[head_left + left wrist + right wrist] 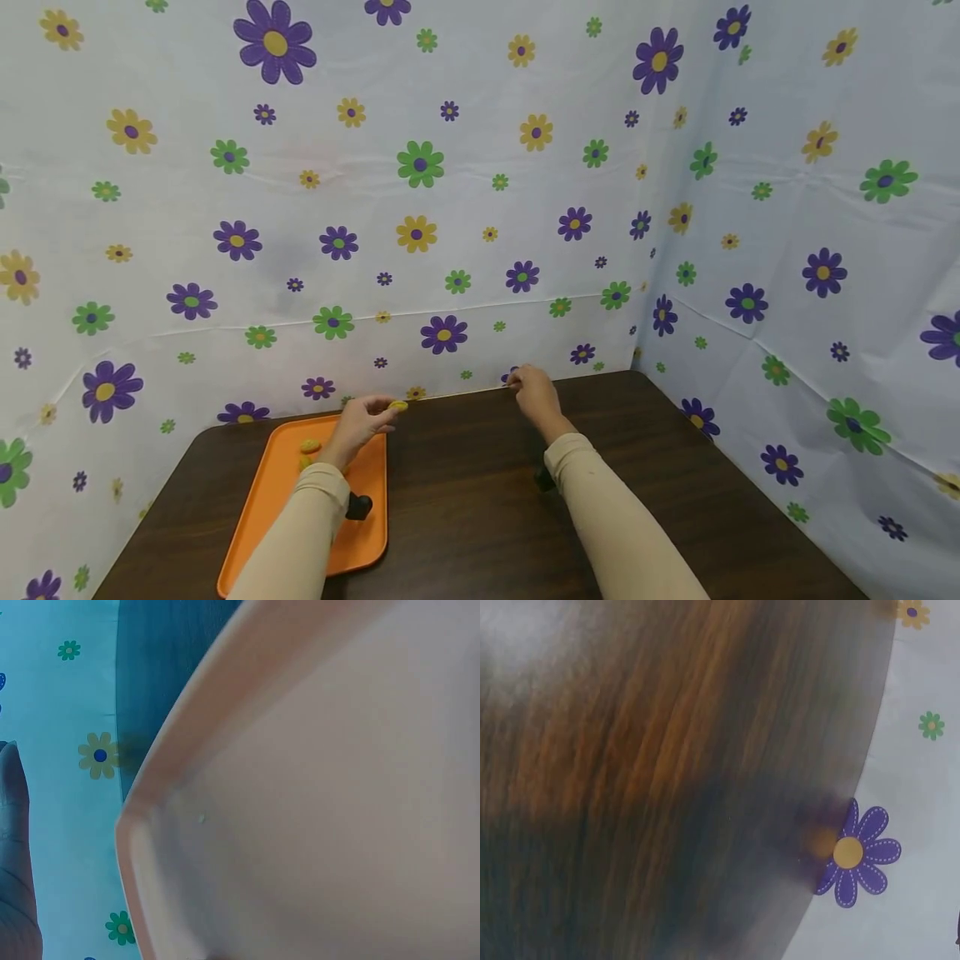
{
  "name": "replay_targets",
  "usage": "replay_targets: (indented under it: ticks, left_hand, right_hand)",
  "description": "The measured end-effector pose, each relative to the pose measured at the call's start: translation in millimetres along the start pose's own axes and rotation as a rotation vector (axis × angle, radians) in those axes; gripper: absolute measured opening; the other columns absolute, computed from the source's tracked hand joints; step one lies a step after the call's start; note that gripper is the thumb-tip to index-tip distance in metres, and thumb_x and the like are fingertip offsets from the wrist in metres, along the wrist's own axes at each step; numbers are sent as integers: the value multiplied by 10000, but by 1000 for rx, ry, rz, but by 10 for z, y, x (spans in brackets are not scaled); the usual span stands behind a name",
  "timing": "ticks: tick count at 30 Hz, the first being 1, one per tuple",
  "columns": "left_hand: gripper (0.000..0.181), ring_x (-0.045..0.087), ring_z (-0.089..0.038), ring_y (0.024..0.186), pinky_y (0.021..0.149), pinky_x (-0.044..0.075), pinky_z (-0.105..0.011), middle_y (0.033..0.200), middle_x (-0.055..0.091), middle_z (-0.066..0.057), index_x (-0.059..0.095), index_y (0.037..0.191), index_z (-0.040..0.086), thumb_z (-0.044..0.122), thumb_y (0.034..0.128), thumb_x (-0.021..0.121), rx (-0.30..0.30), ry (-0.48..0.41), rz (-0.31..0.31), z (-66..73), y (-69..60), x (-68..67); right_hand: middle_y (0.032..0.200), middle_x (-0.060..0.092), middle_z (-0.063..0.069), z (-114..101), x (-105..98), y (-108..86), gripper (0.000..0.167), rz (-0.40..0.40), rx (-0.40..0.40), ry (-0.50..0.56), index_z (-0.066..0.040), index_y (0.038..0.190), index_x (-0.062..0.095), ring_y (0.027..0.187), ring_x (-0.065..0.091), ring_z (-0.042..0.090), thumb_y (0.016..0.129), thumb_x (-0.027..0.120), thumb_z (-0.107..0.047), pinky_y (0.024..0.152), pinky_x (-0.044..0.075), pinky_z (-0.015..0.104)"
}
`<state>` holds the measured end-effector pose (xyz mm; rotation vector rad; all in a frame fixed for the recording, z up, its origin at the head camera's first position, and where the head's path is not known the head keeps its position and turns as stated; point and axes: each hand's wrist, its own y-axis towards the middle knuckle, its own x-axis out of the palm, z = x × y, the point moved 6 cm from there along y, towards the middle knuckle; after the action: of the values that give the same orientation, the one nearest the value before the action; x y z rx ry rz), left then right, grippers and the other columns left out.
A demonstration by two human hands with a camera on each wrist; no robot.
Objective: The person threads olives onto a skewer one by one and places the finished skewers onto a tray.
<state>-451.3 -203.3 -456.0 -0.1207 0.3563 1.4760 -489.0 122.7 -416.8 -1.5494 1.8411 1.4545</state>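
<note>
- The left hand (360,427) pinches a small yellow piece (398,406) between thumb and fingertips; in the head view the piece sits just right of the tray (378,533), seemingly above the table (465,500).
- The right hand (537,397) is well apart from the left, near the far edge of the table, its fingers bent; whether they hold anything is too small to tell, and the right wrist view does not show them.
- Other yellow lumps (310,446) lie on the tray, just left of the left hand and wrist.
- The piece could slip, I judge, because only the fingertips grip it; outside the rim, it would probably land on the table.
- The dark wrist mount (359,507) under the left sleeve (311,517) might knock the rim or nudge a lump if that arm dips.
- A right-hand reach too far forward might brush the flowered sheet (480,250) behind the table.
</note>
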Motion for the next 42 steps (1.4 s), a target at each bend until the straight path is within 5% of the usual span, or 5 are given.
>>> replay_targets:
  ticks: [8,17,31,37,42]
  left_hand:
    - [307,625,-429,1136,941,571,-449,1208,664,-212,680,1234,-34,167,1002,666,-7,-38,-7,-43,2,30]
    - [291,608,-458,1149,896,596,-381,1182,668,-169,677,1239,-15,144,996,672,-15,-34,-27,-71,2,87]
    - [304,607,-462,1136,924,578,-470,1166,683,-181,689,1223,-27,155,980,698,29,-62,-22,15,-6,131]
    - [318,664,-346,1033,946,557,-523,1176,673,-235,664,1246,-69,114,986,680,32,-108,-10,29,3,159]
    - [337,673,-230,990,956,559,-453,1188,661,-238,652,1267,-80,112,991,672,2,-171,-1,-21,4,182]
  right_hand:
    - [884,678,23,-111,99,1,264,10,-63,-11,-91,846,751,869,680,229,836,658,157,737,590,396]
    - [900,695,23,-105,125,-8,294,-32,-24,-14,-96,879,763,902,686,236,818,658,171,783,592,407]
    - [876,668,19,-81,95,-26,279,-22,-46,-48,-92,876,762,867,670,232,820,676,168,793,584,398]
    - [871,666,24,-83,81,-20,281,-22,-68,-24,-73,863,757,853,670,231,810,660,185,785,588,388]
    - [891,695,45,-75,104,-46,293,-34,-74,-7,-72,839,739,851,673,229,793,653,203,777,591,381]
